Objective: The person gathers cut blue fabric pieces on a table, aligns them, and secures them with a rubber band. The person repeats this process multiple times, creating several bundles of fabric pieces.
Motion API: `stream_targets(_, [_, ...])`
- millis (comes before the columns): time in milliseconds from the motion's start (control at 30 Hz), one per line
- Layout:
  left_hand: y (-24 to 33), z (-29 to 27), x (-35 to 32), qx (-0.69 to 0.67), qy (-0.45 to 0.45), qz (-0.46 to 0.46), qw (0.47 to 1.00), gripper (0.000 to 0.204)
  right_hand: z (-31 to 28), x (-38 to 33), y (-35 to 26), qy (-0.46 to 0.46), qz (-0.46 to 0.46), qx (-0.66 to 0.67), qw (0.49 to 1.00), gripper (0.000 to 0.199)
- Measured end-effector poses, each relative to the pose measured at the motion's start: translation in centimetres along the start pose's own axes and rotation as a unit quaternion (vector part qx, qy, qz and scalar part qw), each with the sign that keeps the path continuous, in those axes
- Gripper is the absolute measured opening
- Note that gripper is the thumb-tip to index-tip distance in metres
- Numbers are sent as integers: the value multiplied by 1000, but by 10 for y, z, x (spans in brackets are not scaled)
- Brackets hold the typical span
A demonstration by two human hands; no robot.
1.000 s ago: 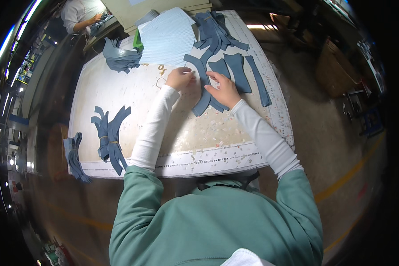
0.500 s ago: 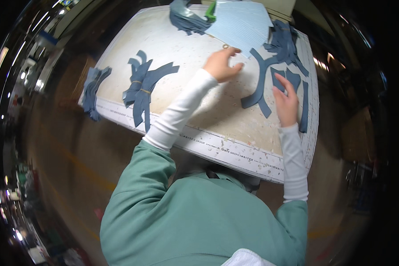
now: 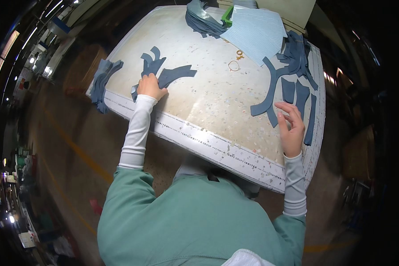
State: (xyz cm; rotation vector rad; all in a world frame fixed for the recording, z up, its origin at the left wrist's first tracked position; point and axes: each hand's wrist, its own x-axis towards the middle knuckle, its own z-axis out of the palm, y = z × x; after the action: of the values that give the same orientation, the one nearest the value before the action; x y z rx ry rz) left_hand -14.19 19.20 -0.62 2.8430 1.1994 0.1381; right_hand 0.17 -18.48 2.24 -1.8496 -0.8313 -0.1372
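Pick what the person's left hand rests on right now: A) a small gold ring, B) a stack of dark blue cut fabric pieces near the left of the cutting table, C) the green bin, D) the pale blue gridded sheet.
B: the left hand lies flat on the stack of dark blue cut fabric pieces on the worn white cutting table, while the right hand sits far off by other long blue strips.
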Motion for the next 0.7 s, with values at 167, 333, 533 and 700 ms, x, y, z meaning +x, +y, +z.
stream_targets(167, [11,4,12,-146,-54,31,987,73,-3,5,-5,-1,-8,-9,1000,16])
stream_targets(333, [49,10,26,-386,-246,77,886,56,2,23,-11,-29,-48,-22,998,15])
stream_targets(533, [68,-4,10,-145,-208,184,950,60,40,37,-17,-106,-116,-10,988,13])
stream_targets(700, [75,-14,-5,-356,-384,219,823,30,66,36,-15,-178,-154,-38,971,15])
